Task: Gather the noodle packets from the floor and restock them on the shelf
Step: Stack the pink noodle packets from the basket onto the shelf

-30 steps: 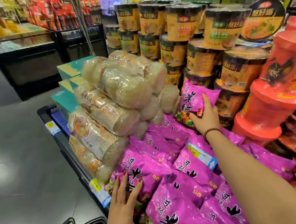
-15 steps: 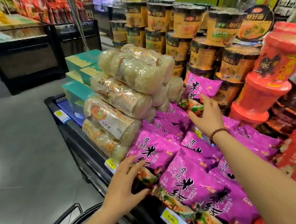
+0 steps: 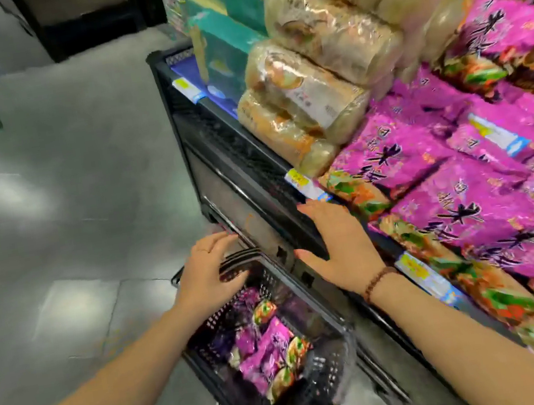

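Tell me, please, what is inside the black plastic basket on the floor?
Purple noodle packets lie piled inside the black plastic basket; the top ones cover whatever is beneath, so their number is unclear.

Black mesh basket (image 3: 325, 370) on grey floor (image 3: 53, 217), holding several purple noodle packets (image 3: 267, 351). Left hand (image 3: 208, 270), fingers spread, above the basket's handles. Right hand (image 3: 337, 243), fingers straight, empty, beside the shelf (image 3: 251, 156) edge; beaded bracelet (image 3: 376, 281) at the wrist. On the shelf: stacked purple packets (image 3: 467, 207), clear-wrapped noodle bundles (image 3: 311, 91), teal boxes (image 3: 228, 45).
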